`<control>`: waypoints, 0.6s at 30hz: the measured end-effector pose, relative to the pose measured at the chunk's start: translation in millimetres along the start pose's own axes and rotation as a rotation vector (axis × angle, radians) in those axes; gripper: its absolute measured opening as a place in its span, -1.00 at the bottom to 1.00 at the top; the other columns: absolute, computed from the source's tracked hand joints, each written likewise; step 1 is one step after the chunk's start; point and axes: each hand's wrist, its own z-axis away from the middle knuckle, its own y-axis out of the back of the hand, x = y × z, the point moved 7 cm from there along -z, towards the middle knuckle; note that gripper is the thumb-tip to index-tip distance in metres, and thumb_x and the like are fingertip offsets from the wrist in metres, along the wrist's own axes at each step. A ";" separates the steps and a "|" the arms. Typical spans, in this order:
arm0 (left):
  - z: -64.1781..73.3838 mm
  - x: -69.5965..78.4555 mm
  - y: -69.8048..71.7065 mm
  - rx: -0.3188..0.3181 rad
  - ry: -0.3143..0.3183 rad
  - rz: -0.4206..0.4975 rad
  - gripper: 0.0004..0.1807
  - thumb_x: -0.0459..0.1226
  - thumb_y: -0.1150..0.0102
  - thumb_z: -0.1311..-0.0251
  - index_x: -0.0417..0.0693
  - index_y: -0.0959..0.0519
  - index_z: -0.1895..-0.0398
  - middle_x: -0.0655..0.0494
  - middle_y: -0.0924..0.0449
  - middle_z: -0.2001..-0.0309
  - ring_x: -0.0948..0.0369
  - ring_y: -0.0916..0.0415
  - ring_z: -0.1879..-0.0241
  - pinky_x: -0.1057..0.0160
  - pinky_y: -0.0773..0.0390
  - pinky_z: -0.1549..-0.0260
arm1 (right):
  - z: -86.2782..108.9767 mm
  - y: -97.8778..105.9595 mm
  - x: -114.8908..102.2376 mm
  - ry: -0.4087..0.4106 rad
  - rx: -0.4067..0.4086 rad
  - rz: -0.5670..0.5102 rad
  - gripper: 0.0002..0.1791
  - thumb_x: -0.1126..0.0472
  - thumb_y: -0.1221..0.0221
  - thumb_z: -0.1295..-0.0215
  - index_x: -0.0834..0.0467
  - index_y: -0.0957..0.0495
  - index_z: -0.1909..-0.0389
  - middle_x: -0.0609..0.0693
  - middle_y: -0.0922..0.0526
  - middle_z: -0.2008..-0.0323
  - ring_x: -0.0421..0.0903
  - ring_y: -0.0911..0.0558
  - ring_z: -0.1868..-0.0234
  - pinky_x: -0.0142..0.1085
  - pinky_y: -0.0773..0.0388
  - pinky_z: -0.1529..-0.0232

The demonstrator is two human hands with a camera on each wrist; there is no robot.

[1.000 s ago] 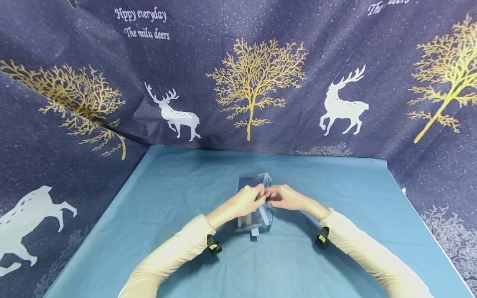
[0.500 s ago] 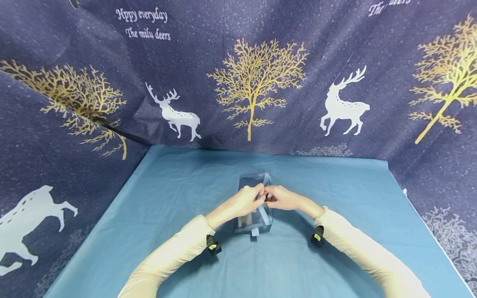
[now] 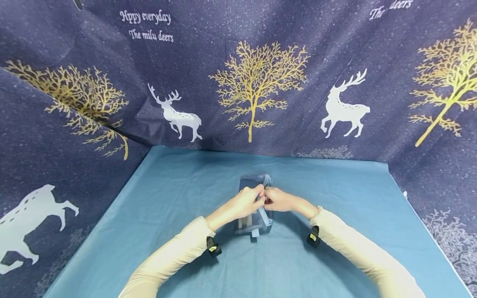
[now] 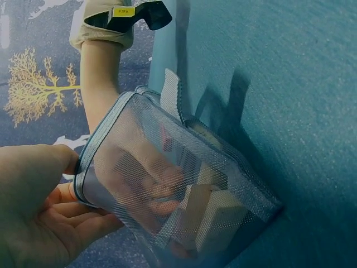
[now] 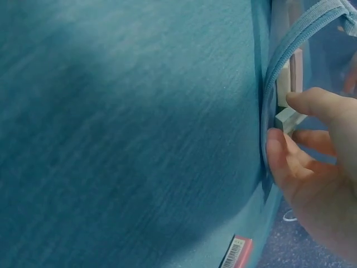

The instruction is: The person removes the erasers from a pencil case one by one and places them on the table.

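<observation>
Blue cloth point(image 3: 193, 178); blue-grey mesh pouch point(image 4: 231, 163), blocks point(image 4: 220, 218) inside; left fingers point(image 4: 66, 192) pinch rim, right fingers point(image 5: 277, 148) round pale block point(image 5: 287, 119).

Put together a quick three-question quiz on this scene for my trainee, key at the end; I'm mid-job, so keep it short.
1. Which hand pinches the rim of the pouch in the left wrist view?
2. True or false: the pouch completely hides what is inside it.
3. Fill the gap: the reddish item at the bottom edge of the right wrist view bears a printed ____.

Key:
1. The left hand.
2. False: blocks show through it.
3. Barcode.
</observation>
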 end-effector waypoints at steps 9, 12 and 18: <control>-1.1 0.3 0.2 0.015 -0.008 0.003 -0.92 -0.21 0.13 -0.31 0.00 -0.28 0.31 0.20 -0.27 0.75 0.38 -0.20 0.84 0.51 -0.17 0.81 | -2.4 -1.1 -2.3 -0.009 -0.020 -0.016 -0.92 0.32 -0.08 -0.07 0.08 -0.41 0.43 -0.08 -0.35 0.46 -0.25 -0.31 0.43 -0.44 -0.31 0.37; -1.5 0.9 1.6 0.024 -0.016 -0.006 -0.91 -0.21 0.14 -0.31 -0.01 -0.27 0.32 0.19 -0.32 0.73 0.39 -0.29 0.81 0.51 -0.20 0.80 | -3.1 -0.5 -2.7 0.002 -0.005 -0.024 -0.89 0.34 -0.10 -0.05 0.09 -0.39 0.45 -0.07 -0.36 0.46 -0.26 -0.32 0.44 -0.45 -0.33 0.38; -0.2 1.0 2.4 0.015 -0.009 0.013 -0.92 -0.22 0.14 -0.31 -0.01 -0.27 0.32 0.16 -0.36 0.73 0.38 -0.35 0.81 0.50 -0.26 0.80 | -2.3 1.0 -6.9 0.040 0.055 -0.023 -0.90 0.35 -0.11 -0.08 0.14 -0.38 0.41 -0.04 -0.38 0.47 -0.29 -0.33 0.47 -0.48 -0.35 0.43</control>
